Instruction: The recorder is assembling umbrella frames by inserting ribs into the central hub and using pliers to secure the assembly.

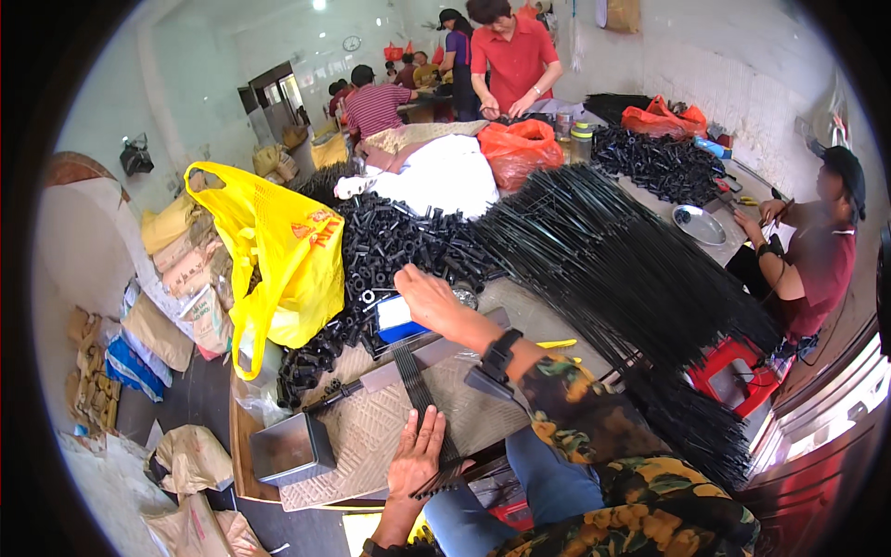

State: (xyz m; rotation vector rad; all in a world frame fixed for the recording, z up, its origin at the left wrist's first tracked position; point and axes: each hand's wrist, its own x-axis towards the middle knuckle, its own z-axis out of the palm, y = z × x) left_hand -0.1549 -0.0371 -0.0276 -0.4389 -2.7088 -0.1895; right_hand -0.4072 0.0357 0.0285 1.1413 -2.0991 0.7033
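Note:
A flat row of thin black rods [414,381] lies side by side on the brown textured mat [357,432]. My left hand [417,457] rests on their near end, fingers stretched out; dark rod ends show beside the palm. My right hand [429,299] is over a blue box [399,327] with something white in it, at the edge of a heap of black tubular parts [408,243]. Its fingertips are bent down and hidden, so I cannot see whether they grip anything. Under the rods runs a long flat metal bar with a dark handle [380,376].
A grey metal tin [292,448] stands at the mat's left corner, behind it a yellow plastic bag [292,274]. A large stack of black rods [622,251] covers the table's right. Co-workers sit or stand at the far side and right; a red stool [719,376] is nearby.

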